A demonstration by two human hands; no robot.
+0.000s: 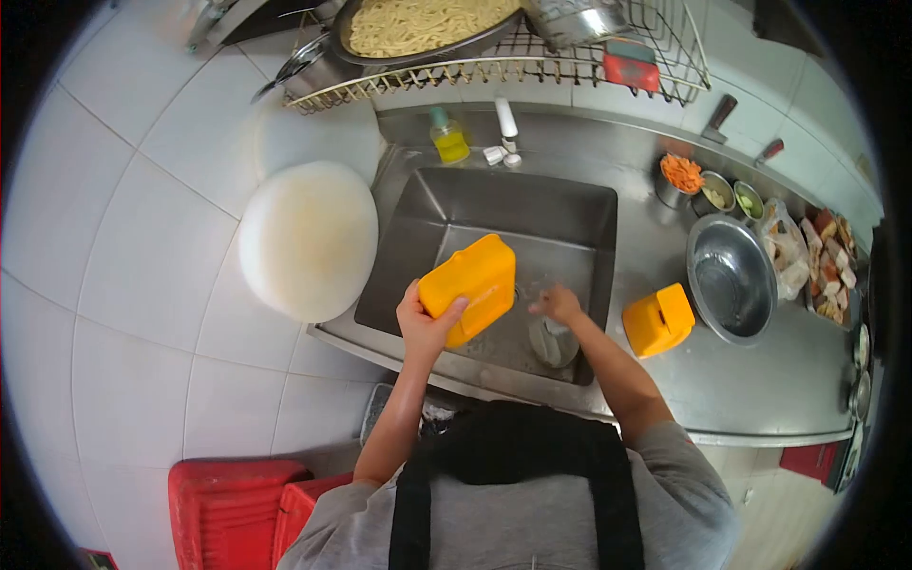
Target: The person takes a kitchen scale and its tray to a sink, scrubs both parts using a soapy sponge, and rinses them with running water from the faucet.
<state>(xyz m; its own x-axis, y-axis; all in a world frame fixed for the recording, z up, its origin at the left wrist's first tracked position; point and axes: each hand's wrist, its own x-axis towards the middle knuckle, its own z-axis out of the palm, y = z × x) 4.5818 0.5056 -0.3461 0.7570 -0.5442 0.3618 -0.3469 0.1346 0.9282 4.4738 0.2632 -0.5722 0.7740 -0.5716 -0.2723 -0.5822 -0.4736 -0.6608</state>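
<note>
My left hand [429,321] grips a yellow plastic container [480,280] by its near side, thumb on the wall, holding it tilted over the steel sink [513,195]. Lower in the basin is my right hand [559,304], its fingers curled together. Just below that hand lies a pale, partly see-through object [553,344], perhaps a dish; I cannot tell whether the hand grips it. On the counter to the right stands a second yellow container [657,321]. Behind the sink are a white tap [506,122] and a bottle of yellow-green liquid [448,138].
A steel bowl [730,277] and small tins of cut vegetables, one with carrot strips [681,174], stand on the right counter. Round white boards [309,242] lean at the left. Above hangs a wire rack [418,78] with a pan of noodles [427,24]. Red bins [233,513] stand below.
</note>
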